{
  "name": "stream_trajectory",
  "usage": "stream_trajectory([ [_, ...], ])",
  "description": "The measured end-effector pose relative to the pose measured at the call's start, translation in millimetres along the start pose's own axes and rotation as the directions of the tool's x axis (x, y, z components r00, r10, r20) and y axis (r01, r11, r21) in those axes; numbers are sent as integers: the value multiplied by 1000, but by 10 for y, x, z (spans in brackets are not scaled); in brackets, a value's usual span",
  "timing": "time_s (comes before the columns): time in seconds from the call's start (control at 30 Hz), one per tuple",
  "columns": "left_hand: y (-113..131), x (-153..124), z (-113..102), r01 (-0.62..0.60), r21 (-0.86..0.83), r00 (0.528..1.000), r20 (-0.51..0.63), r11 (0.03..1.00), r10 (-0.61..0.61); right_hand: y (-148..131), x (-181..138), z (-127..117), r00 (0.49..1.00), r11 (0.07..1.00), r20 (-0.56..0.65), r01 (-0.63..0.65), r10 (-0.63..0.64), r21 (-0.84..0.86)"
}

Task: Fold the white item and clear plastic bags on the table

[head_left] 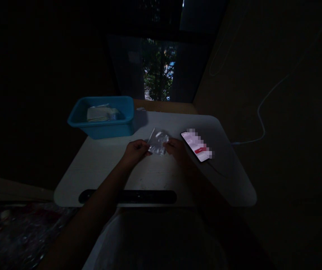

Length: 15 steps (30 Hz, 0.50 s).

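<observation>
A small clear plastic bag (158,141) is held up between my two hands, just above the white table (107,165). My left hand (136,150) pinches its left edge, fingers closed. On the opposite edge my right hand (175,147) is closed in a pinch as well. The bag's surface is crinkled and catches some light; whether anything lies inside it I cannot tell. To the right of my right hand lies a phone (194,146) with its screen lit.
At the table's back left stands a blue plastic bin (110,130) with folded pale items (99,114) inside. A black slot strip (149,197) runs along the near edge. A white cable (259,112) hangs at the right. Beyond is a window (161,71).
</observation>
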State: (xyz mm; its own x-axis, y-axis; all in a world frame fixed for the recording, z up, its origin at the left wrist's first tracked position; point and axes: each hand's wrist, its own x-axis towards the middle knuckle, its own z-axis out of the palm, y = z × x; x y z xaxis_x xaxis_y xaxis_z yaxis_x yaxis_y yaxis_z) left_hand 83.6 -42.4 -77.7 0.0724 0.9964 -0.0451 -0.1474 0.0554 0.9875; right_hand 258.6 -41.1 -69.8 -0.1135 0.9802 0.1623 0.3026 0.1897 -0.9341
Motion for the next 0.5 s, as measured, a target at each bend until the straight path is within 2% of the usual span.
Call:
stream_trajectory([
  [0.17, -2, -4, -5, 11, 10, 1000, 17, 1000, -11, 12, 0, 21, 1000, 1000, -22, 15, -16, -27],
  [0.37, -10, 10, -2, -61, -13, 998, 5, 998, 61, 54, 9, 58, 994, 995, 79, 77, -72, -57],
  [0.5, -25, 20, -6, -56, 21, 998, -5, 998, 57, 26, -4, 54, 995, 997, 74, 72, -69, -29],
])
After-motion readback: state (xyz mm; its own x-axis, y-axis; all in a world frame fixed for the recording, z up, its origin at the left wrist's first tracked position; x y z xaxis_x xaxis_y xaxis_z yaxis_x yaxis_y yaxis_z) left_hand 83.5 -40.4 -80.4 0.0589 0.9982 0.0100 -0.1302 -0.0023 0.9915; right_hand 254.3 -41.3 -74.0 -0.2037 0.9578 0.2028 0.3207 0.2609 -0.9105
